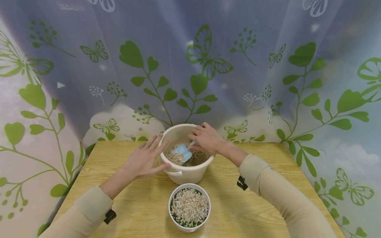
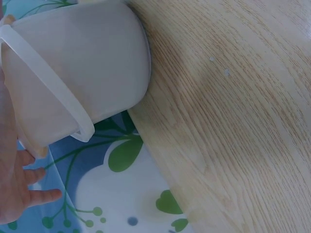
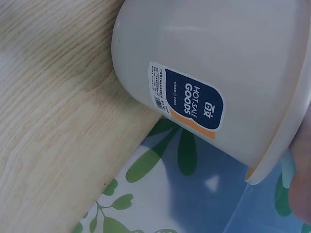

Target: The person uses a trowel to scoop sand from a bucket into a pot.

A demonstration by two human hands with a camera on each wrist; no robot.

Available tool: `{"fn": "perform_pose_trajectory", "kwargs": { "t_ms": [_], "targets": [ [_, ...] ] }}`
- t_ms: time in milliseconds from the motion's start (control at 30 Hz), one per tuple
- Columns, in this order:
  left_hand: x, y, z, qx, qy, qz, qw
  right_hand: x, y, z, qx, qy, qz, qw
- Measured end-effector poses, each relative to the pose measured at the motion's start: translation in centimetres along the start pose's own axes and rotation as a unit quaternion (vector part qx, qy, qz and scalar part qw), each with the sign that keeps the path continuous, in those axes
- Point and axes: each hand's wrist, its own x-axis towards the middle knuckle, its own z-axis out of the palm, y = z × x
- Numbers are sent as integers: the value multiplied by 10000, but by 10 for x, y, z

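Holding a light-blue plastic scoop inside a round cream plastic bucket, the right hand reaches over pale and brown granules. The left hand lies spread at the bucket's left side; 1 round white granule-topped pot stands in front on the yellow wooden desk.

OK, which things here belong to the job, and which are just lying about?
Apparently the job:
Blue scoop, in the right hand
Bucket of pale grains and brown bits; left hand at rim
White pot topped with pale grains

Just there:
White specks on the table
Leafy backdrop
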Motion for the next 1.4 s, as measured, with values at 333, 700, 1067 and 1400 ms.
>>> {"fn": "perform_pose_trajectory", "kwargs": {
  "t_ms": [333,700,1067,1400],
  "targets": [
    [0,1,-2,-27,-53,-34,10000,-2,-1,-3,-199,59,-41,9998],
    [1,1,-2,20,-104,-55,9999,-6,1,-5,-647,243,-136,9975],
    [0,1,-1,-24,-102,-45,9999,-13,5,-8,-674,261,-78,9974],
    [0,-1,1,-22,-29,-33,10000,-22,9,-13,-464,529,15,9975]
  ]
}}
